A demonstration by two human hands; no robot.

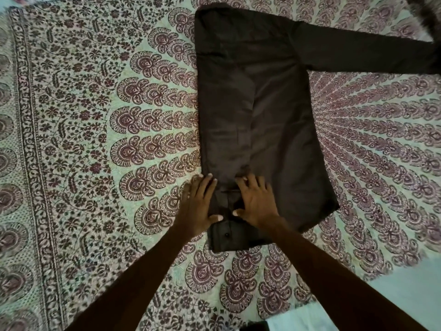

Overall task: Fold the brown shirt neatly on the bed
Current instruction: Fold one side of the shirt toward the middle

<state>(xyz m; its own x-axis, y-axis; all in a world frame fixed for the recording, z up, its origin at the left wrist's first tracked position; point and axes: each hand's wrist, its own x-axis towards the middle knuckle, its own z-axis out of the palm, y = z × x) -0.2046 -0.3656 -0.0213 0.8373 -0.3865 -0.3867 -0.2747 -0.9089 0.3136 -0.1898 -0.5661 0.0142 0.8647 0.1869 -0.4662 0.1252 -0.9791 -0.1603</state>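
Observation:
The dark brown shirt (262,103) lies flat on the patterned bedspread (83,115), its length running away from me. Its left side is folded in over the body, and that side's sleeve runs down towards me, ending in a buttoned cuff (229,237) at the near end. The other sleeve (372,53) stretches out to the right. My left hand (199,206) lies flat with straight fingers on the shirt's near left edge. Beside it, my right hand (256,201) presses on the folded sleeve with spread fingers.
The bedspread's floral border (31,139) runs down the left side. A plain pale sheet (410,290) shows past the bedspread's edge at the lower right. A dark object (424,10) sits at the top right corner.

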